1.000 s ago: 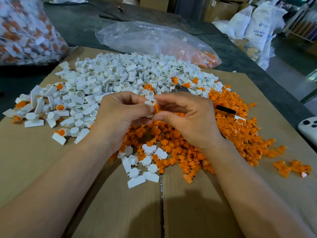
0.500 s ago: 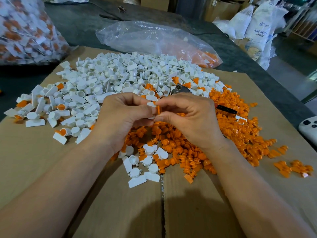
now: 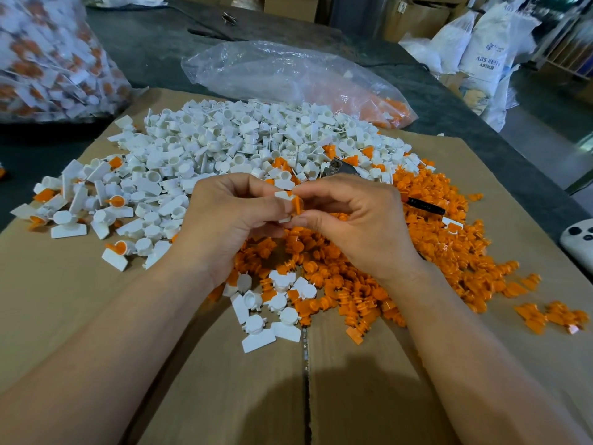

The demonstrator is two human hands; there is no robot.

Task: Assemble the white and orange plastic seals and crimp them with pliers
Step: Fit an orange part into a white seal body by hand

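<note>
Head view: you had both hands raised over the middle of the heap. Your left hand [image 3: 224, 216] pinched a white seal body [image 3: 284, 194] between thumb and fingertips. Your right hand [image 3: 356, 220] pinched an orange insert [image 3: 297, 205], edge-on against it. The two parts touched, but whether the insert was seated, I couldn't tell.

The pliers [image 3: 341, 168] lay untouched just beyond your knuckles, half buried where the piles met. A black handle [image 3: 423, 205], probably theirs, poked out to the right.

Early going, by my read. A few assembled seals [image 3: 117, 200] sat at the left edge with orange already in them, but the white pile [image 3: 224, 139] and the orange pile [image 3: 449, 252] were both big. This piece had not yet been crimped.

You worked on a brown cardboard sheet [image 3: 96, 316] laid over a dark tabletop [image 3: 154, 49]. Behind the piles slumped a clear plastic bag [image 3: 282, 75] with a few orange parts in one corner. At far left sat a full bag [image 3: 48, 59] of white-and-orange pieces. White sacks [image 3: 481, 43] and cartons stood at the back right, and a white device [image 3: 577, 239] peeked in at the right edge.
</note>
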